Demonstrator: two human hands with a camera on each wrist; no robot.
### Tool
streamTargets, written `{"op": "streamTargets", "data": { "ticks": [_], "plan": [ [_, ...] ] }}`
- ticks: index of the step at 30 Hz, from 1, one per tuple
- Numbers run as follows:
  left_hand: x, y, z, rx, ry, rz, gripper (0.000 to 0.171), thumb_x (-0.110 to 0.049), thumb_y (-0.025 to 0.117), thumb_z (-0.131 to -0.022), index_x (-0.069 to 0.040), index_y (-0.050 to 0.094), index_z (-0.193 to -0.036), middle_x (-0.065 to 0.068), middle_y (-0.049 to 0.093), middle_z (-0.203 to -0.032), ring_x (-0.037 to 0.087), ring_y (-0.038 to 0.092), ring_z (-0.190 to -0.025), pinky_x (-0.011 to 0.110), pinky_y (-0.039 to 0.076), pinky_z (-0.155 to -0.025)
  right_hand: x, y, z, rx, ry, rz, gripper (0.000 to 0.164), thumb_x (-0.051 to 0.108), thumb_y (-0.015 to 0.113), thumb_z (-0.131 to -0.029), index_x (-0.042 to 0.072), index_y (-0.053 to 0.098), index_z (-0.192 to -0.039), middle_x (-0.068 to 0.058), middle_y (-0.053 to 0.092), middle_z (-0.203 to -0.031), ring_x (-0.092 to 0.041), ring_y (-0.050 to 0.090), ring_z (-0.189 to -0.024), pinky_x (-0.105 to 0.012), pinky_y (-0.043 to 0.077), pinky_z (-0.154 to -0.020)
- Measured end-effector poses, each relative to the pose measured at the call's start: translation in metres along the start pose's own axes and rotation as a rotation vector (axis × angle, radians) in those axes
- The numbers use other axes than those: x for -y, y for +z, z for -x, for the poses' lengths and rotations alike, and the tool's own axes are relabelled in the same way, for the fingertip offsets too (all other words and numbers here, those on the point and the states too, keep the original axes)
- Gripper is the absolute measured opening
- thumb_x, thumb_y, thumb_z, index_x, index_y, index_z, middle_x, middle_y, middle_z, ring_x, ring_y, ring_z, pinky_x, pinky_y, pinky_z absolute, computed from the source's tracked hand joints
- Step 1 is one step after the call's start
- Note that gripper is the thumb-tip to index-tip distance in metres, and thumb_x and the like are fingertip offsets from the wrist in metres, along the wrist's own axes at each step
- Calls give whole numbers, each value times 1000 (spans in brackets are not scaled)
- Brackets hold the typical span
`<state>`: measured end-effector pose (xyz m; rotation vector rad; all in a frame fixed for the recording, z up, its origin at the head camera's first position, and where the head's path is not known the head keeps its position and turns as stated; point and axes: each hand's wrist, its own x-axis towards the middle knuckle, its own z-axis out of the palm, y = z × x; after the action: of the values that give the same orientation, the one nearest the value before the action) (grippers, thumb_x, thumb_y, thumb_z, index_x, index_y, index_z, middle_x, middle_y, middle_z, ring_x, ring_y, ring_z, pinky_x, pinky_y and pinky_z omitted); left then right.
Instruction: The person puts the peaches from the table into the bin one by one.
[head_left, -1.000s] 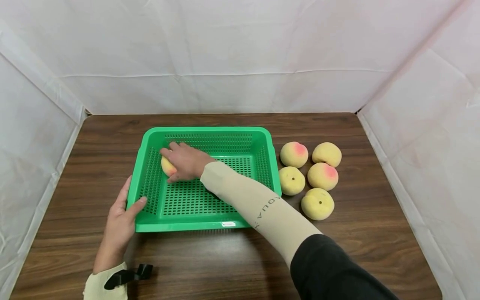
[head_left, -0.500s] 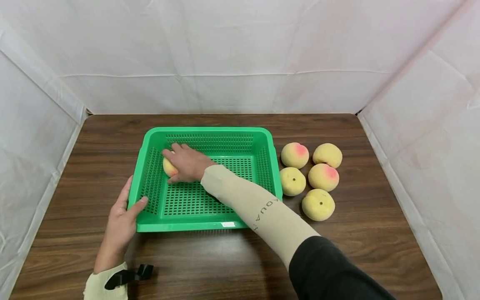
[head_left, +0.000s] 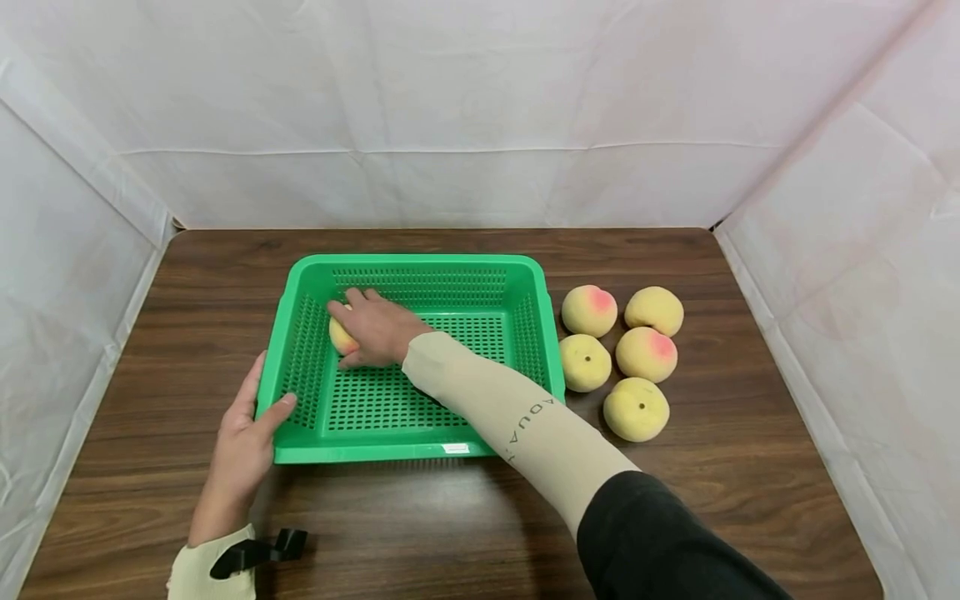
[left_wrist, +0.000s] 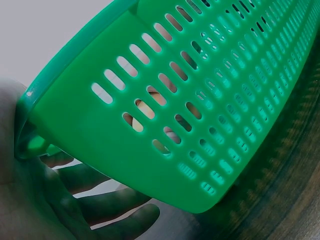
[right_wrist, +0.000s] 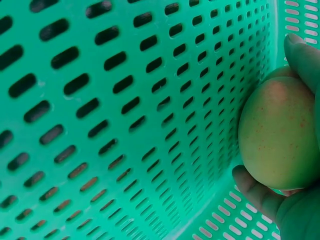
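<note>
In the head view a green plastic basket [head_left: 420, 259] with slotted walls and floor stands on the table. My left hand [head_left: 243, 442] grips its left side near the front corner, thumb over the rim. The left wrist view shows those fingers [left_wrist: 112, 206] beneath the rim outside the slotted wall. Inside the basket, toward the left end, my right hand [head_left: 381, 330] holds a yellow peach [head_left: 342, 337] from above, partly covering it. Seen from the right wrist, the peach [right_wrist: 280, 132] sits between thumb and fingers, close to the basket floor.
Several yellow peaches [head_left: 646, 353], some with a pink blush, lie grouped on the brown wooden table [head_left: 750, 467] just right of the basket. White cloth walls [head_left: 465, 183] enclose the back and both sides. A black strap [head_left: 258, 552] hangs at the left wrist.
The right hand and its peach have shifted very slightly to the right inside the basket. The left hand stays on the rim, and the peaches on the table keep their places.
</note>
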<state>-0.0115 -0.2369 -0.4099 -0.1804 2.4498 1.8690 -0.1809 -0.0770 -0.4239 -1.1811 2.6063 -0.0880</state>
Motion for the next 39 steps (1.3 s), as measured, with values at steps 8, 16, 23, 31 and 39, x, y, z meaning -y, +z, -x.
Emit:
{"op": "streamTargets", "data": {
  "ticks": [8,16,23,31,39],
  "plan": [
    [-1,0,-1,-3,1,0,61,-21,48,-103,-31,15,-153,13,22,-155,23,28,-134,7,35,-87,-1,0,1,-15,-4,-16,86,63,65,-80,22,28,-146,-4,36,-138,-20,40,-118,-29,46,-88],
    [-1,0,-2,-2,-8,-15,61,-24,47,-103,-32,15,-153,13,21,-155,22,27,-134,7,33,-87,-3,-1,4,-24,0,-24,89,63,66,-79,21,26,-148,-3,34,-140,-20,38,-122,-29,44,-91],
    [-2,0,-3,8,-7,4,61,-24,48,-102,-33,14,-153,12,20,-156,23,27,-134,7,34,-86,-5,1,6,-45,-12,-32,94,63,69,-76,23,26,-148,-2,35,-138,-21,36,-123,-30,43,-93],
    [-2,-1,-1,8,-17,11,61,-24,48,-102,-33,15,-153,12,19,-156,23,27,-134,7,35,-86,-3,-2,10,-51,-24,2,97,66,68,-74,23,23,-150,-3,36,-137,-20,37,-120,-31,43,-92],
    [-2,-1,0,3,-40,3,61,-24,48,-102,-34,15,-153,11,19,-156,24,27,-134,7,34,-85,-3,-5,16,-58,-31,9,99,68,66,-74,25,21,-151,-2,32,-144,-21,32,-128,-37,41,-98]
  ]
}}
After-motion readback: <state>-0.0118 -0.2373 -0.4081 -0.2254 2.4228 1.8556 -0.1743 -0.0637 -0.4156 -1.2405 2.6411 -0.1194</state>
